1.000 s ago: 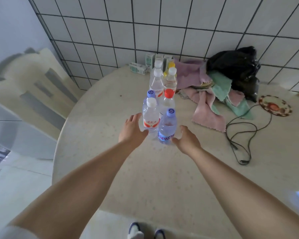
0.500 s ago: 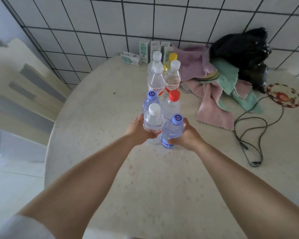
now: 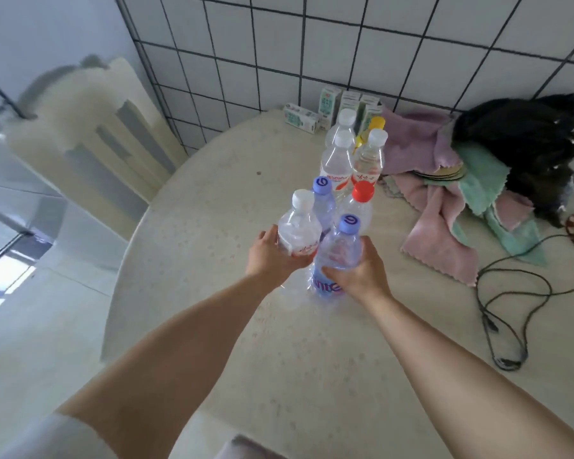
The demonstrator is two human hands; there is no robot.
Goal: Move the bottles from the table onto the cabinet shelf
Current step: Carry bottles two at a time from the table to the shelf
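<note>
While both hands grip: two bottles, side by side at the near end of the cluster on the table (image 3: 212,342).
Left hand (image 3: 272,256): fingers curled round the white-capped bottle (image 3: 298,226), which leans to the left.
Right hand (image 3: 358,273): wrapped round the purple-capped bottle (image 3: 337,256), thumb across its front above the blue label.
Whether lifted: cannot tell if either bottle has left the tabletop.
Just behind: a second purple-capped bottle (image 3: 323,203) and a red-capped bottle (image 3: 360,203), standing upright.
Further back: three white-capped bottles (image 3: 337,160) and a yellow-capped bottle (image 3: 375,125), close together.
Against the tiled wall (image 3: 345,44): small cartons (image 3: 328,106), one lying flat.
Right side of table: pink, purple and green cloths (image 3: 444,226), a black bag (image 3: 527,144), a black cable (image 3: 511,309).
Left of table: a pale chair (image 3: 90,134).
</note>
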